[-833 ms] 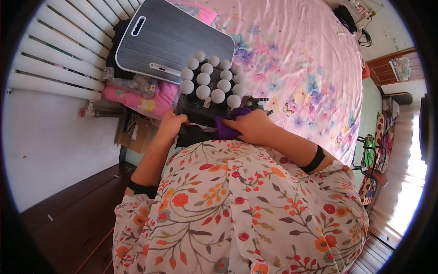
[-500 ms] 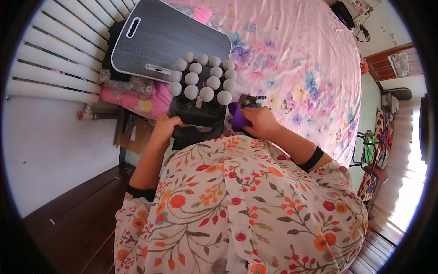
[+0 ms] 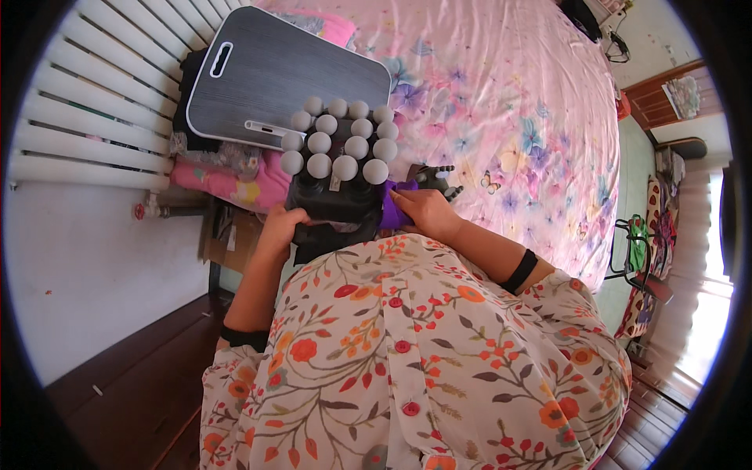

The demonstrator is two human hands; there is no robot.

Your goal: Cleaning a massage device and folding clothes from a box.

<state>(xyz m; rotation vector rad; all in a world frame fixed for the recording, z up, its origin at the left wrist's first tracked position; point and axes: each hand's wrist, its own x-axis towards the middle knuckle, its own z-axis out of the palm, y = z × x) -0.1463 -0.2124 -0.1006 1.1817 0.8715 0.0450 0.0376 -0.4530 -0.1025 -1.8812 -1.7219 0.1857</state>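
1. Left hand [image 3: 280,230]: gripping the eight-o'clock edge of the black ball-topped device [image 3: 333,205], which lies at two o'clock.
2. Right hand [image 3: 431,213]: pinching purple cloth [image 3: 392,211] at nine o'clock, the device beyond.

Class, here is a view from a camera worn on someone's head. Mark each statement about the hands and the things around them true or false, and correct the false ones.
1. The right hand grips a bright purple cloth. True.
2. The flat grey wood-grain board with a white rim has a slot-shaped hole near one corner. True.
3. The left hand touches that board. False: it is at the left edge of the boxy black device topped with round grey balls.
4. The device is right of the purple cloth. False: it is left of it.
5. A narrow black band circles the right arm. True.
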